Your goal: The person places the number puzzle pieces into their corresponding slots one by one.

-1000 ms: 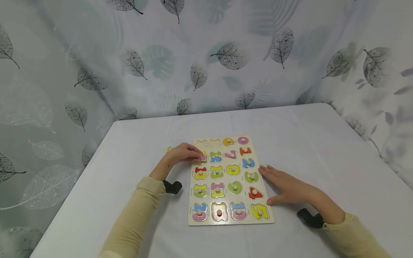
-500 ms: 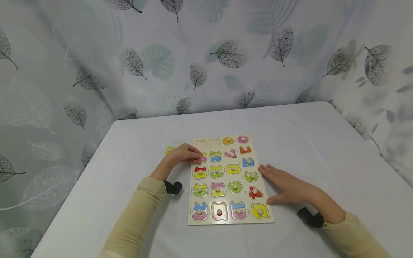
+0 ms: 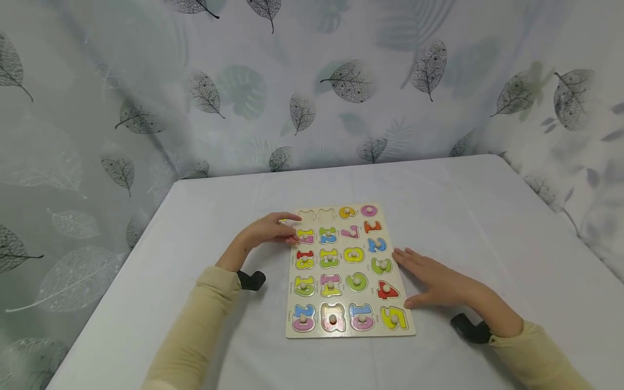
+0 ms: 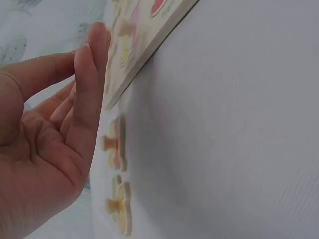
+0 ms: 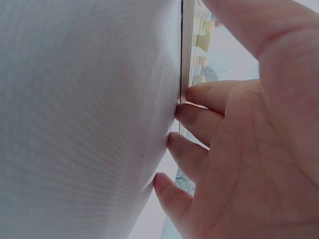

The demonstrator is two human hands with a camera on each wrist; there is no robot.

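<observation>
A wooden number puzzle board with knobbed pieces lies flat on the table. My left hand hovers at its far left edge, fingers extended and holding nothing. Beside its fingertips the 17 piece sits in its recess. Two recesses in the far row, at the left, are bare. In the left wrist view, two loose knobbed pieces lie beyond my hand, a pinkish piece and a yellow piece; their numbers cannot be read. Spread along the board's right edge, my right hand touches it with its fingertips.
A white cloth covers the table. Leaf-patterned curtains hang behind it and at both sides. A black wrist mount sits below my left hand, and a similar black mount is on my right wrist.
My left hand has let go of the 17 piece, now seated in the board, and moved slightly left with its fingers spreading. My right hand stays in place.
</observation>
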